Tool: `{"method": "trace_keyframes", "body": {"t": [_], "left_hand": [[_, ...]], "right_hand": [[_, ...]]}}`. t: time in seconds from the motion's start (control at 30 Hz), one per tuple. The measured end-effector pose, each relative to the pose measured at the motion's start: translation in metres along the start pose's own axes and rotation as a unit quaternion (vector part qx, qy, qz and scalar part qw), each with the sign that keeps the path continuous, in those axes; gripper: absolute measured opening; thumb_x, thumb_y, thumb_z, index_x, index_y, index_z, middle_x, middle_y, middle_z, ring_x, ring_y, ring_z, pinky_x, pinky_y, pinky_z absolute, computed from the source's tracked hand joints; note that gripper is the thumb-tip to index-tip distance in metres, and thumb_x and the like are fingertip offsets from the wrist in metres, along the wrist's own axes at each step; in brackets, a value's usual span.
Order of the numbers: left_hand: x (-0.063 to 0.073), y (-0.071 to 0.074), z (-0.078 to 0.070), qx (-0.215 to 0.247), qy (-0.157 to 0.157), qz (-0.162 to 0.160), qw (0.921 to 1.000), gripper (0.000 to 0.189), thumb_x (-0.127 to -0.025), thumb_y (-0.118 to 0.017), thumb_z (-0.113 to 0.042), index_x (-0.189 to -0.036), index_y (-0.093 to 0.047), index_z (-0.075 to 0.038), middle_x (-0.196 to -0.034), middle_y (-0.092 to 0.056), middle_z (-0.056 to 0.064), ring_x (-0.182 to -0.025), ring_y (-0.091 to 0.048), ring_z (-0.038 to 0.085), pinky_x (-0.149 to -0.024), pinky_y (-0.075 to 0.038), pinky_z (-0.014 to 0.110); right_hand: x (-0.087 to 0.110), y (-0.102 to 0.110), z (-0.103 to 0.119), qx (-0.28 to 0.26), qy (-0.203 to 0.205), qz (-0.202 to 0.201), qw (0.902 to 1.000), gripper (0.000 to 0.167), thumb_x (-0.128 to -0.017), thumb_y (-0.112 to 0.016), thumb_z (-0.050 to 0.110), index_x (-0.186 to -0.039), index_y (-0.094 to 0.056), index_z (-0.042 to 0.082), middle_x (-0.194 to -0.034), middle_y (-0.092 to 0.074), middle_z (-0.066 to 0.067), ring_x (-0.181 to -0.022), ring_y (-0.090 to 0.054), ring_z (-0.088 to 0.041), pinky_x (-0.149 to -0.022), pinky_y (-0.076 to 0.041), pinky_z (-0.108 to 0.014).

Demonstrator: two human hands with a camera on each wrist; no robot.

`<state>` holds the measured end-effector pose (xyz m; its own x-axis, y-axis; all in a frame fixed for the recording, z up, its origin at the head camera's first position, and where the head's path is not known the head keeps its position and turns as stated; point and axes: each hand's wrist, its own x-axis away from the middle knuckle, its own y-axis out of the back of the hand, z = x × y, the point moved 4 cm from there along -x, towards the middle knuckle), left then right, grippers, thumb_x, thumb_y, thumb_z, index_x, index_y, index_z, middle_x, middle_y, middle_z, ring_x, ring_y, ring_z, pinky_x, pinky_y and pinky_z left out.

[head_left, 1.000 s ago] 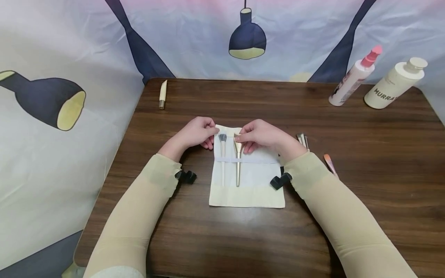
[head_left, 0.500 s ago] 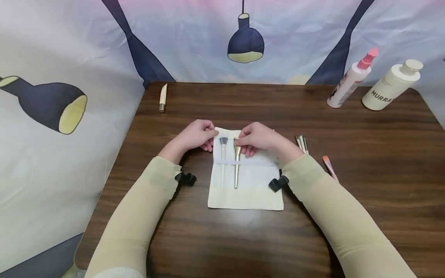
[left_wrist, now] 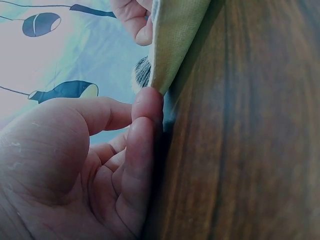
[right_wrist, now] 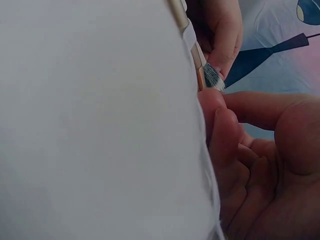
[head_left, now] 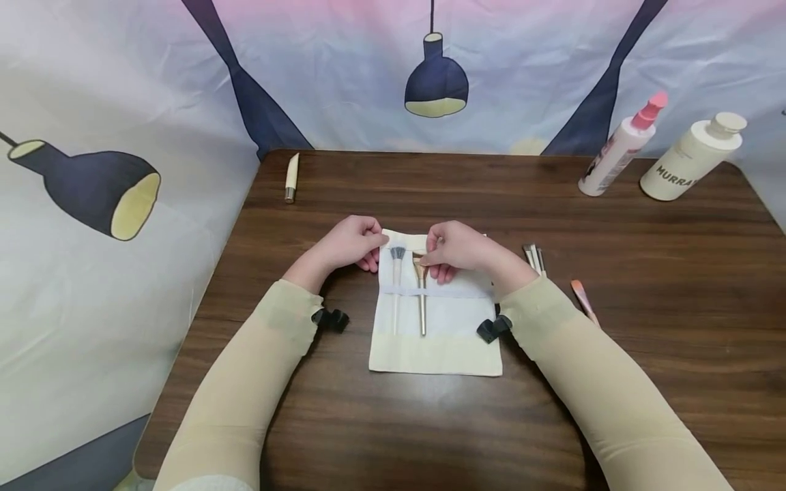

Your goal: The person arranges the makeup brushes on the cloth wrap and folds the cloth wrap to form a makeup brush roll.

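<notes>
A cream cloth brush pouch (head_left: 442, 356) lies flat with a pale strap across its middle. My left hand (head_left: 353, 244) pinches its upper left corner between thumb and index finger; in the left wrist view the cloth edge (left_wrist: 172, 50) rises from those fingertips. Under the strap sits a gold-handled makeup brush (head_left: 422, 310), head toward the far side. My right hand (head_left: 459, 249) pinches this brush near its head, partly hiding it. To its left, a white-handled makeup brush (head_left: 396, 269) with grey bristles is also tucked under the strap. Cloth fills much of the right wrist view.
Beside my right forearm lie several small brushes (head_left: 534, 259) and a pink brush (head_left: 583, 300). A cream tube-like item (head_left: 291, 179) is at the far left. A pink-topped bottle (head_left: 620, 153) and a white bottle (head_left: 690, 160) stand at the far right.
The head view has tilted up slightly, so everything sits a little lower. Both hands keep their holds, and the brushes stay under the strap.
</notes>
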<state>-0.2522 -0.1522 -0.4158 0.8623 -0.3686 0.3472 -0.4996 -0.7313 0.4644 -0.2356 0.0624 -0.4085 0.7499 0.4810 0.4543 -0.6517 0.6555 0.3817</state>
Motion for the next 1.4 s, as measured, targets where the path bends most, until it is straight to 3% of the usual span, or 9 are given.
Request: {"method": "trace_keyframes", "body": {"t": [0.27, 0.47, 0.7, 0.93, 1.17, 1.4], "left_hand": [[-0.001, 0.003, 0.000, -0.002, -0.005, -0.010, 0.9999, 0.022, -0.106, -0.059, -0.022, -0.098, -0.059, -0.002, -0.074, -0.068, 0.014, -0.060, -0.072, 0.023, -0.058, -0.062, 0.034], [-0.004, -0.002, -0.001, -0.006, -0.007, -0.003, 1.0000, 0.022, -0.106, -0.059, -0.023, -0.098, -0.059, -0.002, -0.074, -0.068, 0.013, -0.062, -0.072, 0.024, -0.059, -0.063, 0.034], [-0.005, -0.003, 0.002, -0.010, -0.003, 0.004, 0.9999, 0.022, -0.106, -0.058, -0.023, -0.099, -0.057, -0.002, -0.076, -0.069, 0.013, -0.063, -0.073, 0.023, -0.060, -0.063, 0.033], [-0.002, -0.003, 0.005, -0.005, -0.005, -0.005, 1.0000, 0.022, -0.106, -0.058, -0.023, -0.101, -0.057, -0.001, -0.076, -0.067, 0.014, -0.063, -0.072, 0.024, -0.060, -0.063, 0.034], [-0.004, -0.006, 0.008, 0.004, 0.000, 0.008, 1.0000, 0.022, -0.106, -0.058, -0.022, -0.100, -0.056, -0.001, -0.075, -0.068, 0.013, -0.063, -0.072, 0.022, -0.060, -0.062, 0.033], [-0.004, -0.004, 0.006, -0.003, -0.005, -0.004, 1.0000, 0.021, -0.106, -0.058, -0.021, -0.100, -0.057, -0.001, -0.076, -0.067, 0.013, -0.062, -0.072, 0.023, -0.059, -0.062, 0.033]], "right_hand": [[0.016, 0.019, 0.013, 0.022, 0.045, -0.016, 0.9986, 0.025, -0.097, -0.073, 0.019, -0.094, -0.055, 0.002, -0.073, -0.070, -0.015, -0.060, -0.069, -0.025, -0.062, -0.062, -0.037], [0.055, 0.053, 0.011, 0.028, 0.056, -0.075, 0.9952, 0.020, -0.099, -0.070, 0.017, -0.096, -0.059, 0.000, -0.079, -0.070, -0.017, -0.067, -0.071, -0.029, -0.067, -0.063, -0.043], [0.111, 0.103, -0.022, 0.057, 0.023, -0.151, 0.9866, 0.024, -0.100, -0.068, 0.022, -0.104, -0.064, -0.002, -0.085, -0.071, -0.014, -0.073, -0.071, -0.026, -0.069, -0.062, -0.041], [0.140, 0.123, -0.062, 0.067, -0.009, -0.181, 0.9811, 0.027, -0.101, -0.068, 0.023, -0.105, -0.064, -0.003, -0.082, -0.070, -0.009, -0.071, -0.069, -0.022, -0.063, -0.060, -0.033], [0.166, 0.119, -0.094, 0.158, -0.051, -0.158, 0.9732, 0.022, -0.100, -0.068, 0.021, -0.098, -0.066, -0.001, -0.075, -0.069, -0.004, -0.068, -0.066, -0.016, -0.060, -0.058, -0.031], [0.177, 0.106, -0.115, 0.198, -0.092, -0.107, 0.9699, 0.031, -0.095, -0.075, 0.036, -0.088, -0.066, 0.007, -0.071, -0.066, -0.001, -0.063, -0.064, -0.017, -0.057, -0.055, -0.033]]}}
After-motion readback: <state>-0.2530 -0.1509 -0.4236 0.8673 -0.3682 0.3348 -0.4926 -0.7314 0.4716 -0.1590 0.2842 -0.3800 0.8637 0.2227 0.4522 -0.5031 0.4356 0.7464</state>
